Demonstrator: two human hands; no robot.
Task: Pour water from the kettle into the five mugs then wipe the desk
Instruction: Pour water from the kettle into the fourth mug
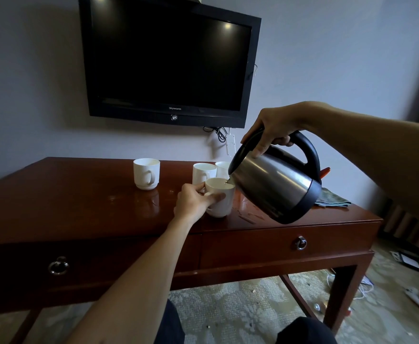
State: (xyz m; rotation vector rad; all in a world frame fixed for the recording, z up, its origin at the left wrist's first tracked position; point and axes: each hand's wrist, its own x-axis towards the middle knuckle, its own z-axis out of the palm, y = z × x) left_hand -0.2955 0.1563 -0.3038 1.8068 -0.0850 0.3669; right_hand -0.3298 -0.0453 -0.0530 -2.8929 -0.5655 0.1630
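Right now the kettle (pixel 275 184) hangs tilted over the near right part of the desk (pixel 79 194), spout low and to the left, base swung up toward the near right. Its long axis slopes down from the handle at upper right to the spout at lower left, and the spout tip sits just above the right rim of the near mug (pixel 220 197). A thin glint at the lip suggests water is running, though the stream is too fine to be sure.

The right hand (pixel 271 130) grips the handle from above, fingers curled round the black loop, thumb pressing down the kettle's near side; the forearm comes in from the right, raised, wrist bent down to keep the tilt.

The left hand (pixel 196 201) holds the near mug from its left side, fingers wrapped round the body by the handle, steadying it on the desk. That arm reaches straight out from near.

Two more mugs (pixel 203 173) stand just behind, close together, the right one partly hidden by the kettle; a fourth mug (pixel 146 173) stands apart to the far left. A fifth is not visible. For the next mug, the spout must travel far and slightly left.

A cloth (pixel 332 198) lies on the desk to the right, behind the kettle, nearer the right hand.
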